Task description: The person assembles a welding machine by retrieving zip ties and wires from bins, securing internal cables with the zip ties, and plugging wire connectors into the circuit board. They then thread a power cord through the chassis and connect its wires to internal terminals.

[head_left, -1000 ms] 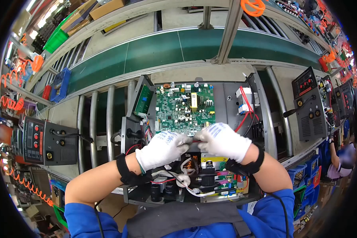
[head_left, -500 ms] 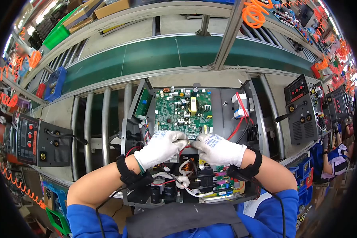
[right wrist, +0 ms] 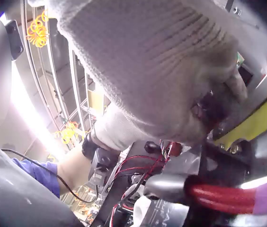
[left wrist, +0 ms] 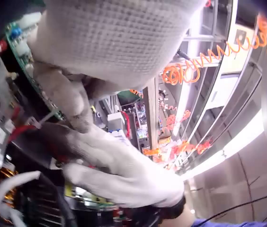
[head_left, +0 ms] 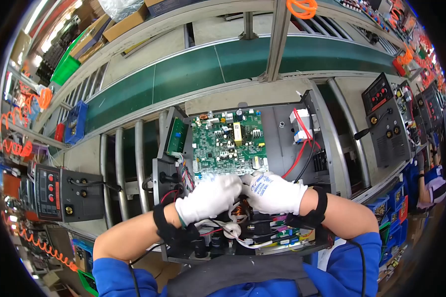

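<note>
Head view: opened metal casing point(head_left: 273, 143) on rollers point(head_left: 120, 163), green circuit board point(head_left: 213, 143) laid within; wiring apparently partway along.
Left hand point(head_left: 210, 198) and right hand point(head_left: 275, 193), gloved, fingers curled narrow, meeting at the board's near edge; both appear to pinch a red wire point(left wrist: 20, 130), exact contact partly hidden. Done, as far as shown: board in the casing, white ring point(head_left: 232, 229) around leads in the near section. Left, by judgement: the connection at the fingertips, its end not visible, and closure of the casing.
</note>
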Motion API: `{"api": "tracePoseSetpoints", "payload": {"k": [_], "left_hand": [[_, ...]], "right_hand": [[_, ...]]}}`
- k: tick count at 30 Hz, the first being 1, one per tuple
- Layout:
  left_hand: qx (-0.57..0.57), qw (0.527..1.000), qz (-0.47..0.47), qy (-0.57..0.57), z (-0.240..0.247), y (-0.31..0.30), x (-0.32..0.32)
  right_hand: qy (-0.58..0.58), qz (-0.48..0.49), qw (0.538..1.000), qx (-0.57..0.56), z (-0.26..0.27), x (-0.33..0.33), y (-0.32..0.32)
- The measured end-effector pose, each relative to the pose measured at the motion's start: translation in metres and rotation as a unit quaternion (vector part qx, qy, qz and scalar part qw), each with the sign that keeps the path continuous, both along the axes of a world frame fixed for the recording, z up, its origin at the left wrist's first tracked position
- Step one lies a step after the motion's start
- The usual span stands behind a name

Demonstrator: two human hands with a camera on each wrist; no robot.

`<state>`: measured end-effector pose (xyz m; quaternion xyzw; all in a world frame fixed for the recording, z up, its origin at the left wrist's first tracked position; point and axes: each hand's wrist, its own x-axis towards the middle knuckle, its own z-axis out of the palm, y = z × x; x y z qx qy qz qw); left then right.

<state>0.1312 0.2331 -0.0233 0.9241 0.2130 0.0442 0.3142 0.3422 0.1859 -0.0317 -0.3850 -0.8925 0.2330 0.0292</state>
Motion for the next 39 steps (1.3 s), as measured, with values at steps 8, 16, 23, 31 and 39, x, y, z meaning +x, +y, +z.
{"api": "tracePoseSetpoints", "payload": {"k": [8,16,23,31,39], "left_hand": [[0.265,0.953,0.116,0.086,0.086,0.054,-0.053],[0.313,0.908,-0.009,0.278,0.043,0.056,-0.060],[0.049,0.949,0.307,0.042,0.071,0.089,-0.095],[-0.335,0.776,0.530,-0.068,0.022,0.063,-0.141],[0.189,0.874,0.401,0.201,0.031,0.074,-0.143]], "right_hand": [[0.045,-0.041,0.982,-0.176,0.048,0.023,0.025],[0.067,-0.075,0.979,-0.177,0.095,-0.023,0.012],[0.005,-0.030,0.960,-0.278,0.054,-0.060,0.007],[-0.050,0.084,0.963,-0.253,0.047,-0.085,0.006],[-0.048,0.119,0.988,-0.089,0.027,-0.097,0.008]]}}
